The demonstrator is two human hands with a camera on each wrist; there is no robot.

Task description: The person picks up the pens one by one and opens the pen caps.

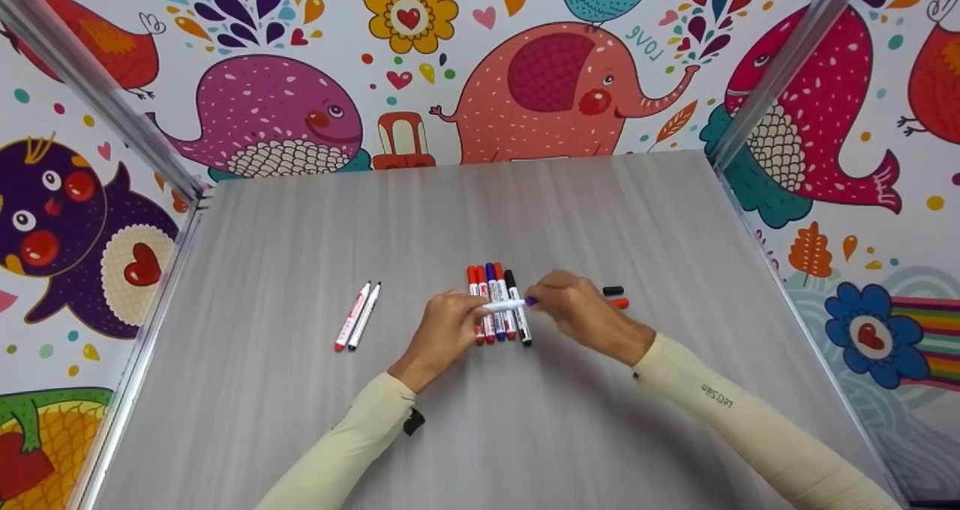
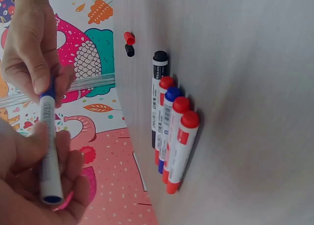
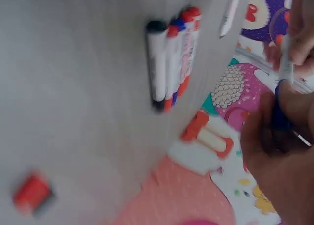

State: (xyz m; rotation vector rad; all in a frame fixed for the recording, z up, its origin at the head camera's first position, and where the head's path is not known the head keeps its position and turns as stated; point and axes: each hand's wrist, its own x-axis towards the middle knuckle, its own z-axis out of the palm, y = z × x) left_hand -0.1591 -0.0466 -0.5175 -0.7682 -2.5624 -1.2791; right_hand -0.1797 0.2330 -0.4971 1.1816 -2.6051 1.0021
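My left hand [image 1: 444, 326] grips the white barrel of a blue marker [image 2: 50, 158], holding it level above the table. At the marker's other end, my right hand [image 1: 581, 307] pinches the blue cap [image 2: 49, 91] between thumb and fingers. The cap lines up with the barrel and meets it in the left wrist view. Below the hands lies a row of capped markers: several red-capped ones [image 2: 183, 146], a blue-capped one [image 2: 167, 118] and a black-capped one [image 2: 160, 82]. The black-capped marker slants slightly away from the others in the head view.
Left of the row lie a red marker [image 1: 352, 319] and a black marker [image 1: 365, 317], both with narrow uncapped tips pointing away. A loose black cap [image 1: 613, 290] and red cap [image 1: 619, 303] lie beyond my right hand. Printed walls [image 1: 412, 82] with metal edges border the table [image 1: 300, 225].
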